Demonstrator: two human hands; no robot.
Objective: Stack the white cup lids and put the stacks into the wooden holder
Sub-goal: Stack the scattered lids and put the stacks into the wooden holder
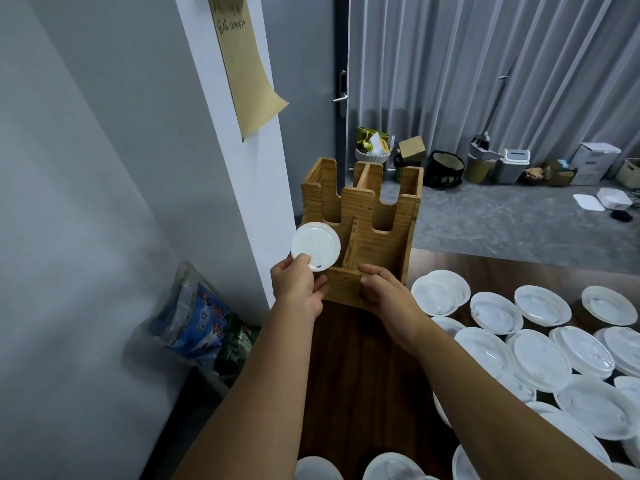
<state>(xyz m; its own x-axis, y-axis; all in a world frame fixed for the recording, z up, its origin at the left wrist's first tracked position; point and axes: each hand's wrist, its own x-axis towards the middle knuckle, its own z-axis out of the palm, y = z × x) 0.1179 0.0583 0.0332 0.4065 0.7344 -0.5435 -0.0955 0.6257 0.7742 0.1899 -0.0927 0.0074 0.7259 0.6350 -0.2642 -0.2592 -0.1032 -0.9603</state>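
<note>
We pinch 1 round white lid [315, 245] in our left hand [298, 285], thumb on its smooth face and fingers [320, 284] curled beneath its lower edge; it tilts up just above those fingers, overlapping the holder's left slot. Our right hand [388, 296] grips the near wall of the wooden holder [374, 233], fingers hooked over its low front edge. The holder is pale grained wood with U-shaped cutouts, standing on the dark wood worktop [360, 375]. Right of our right fingers, many loose lids [540, 355], glossy shallow discs, overlap.
</note>
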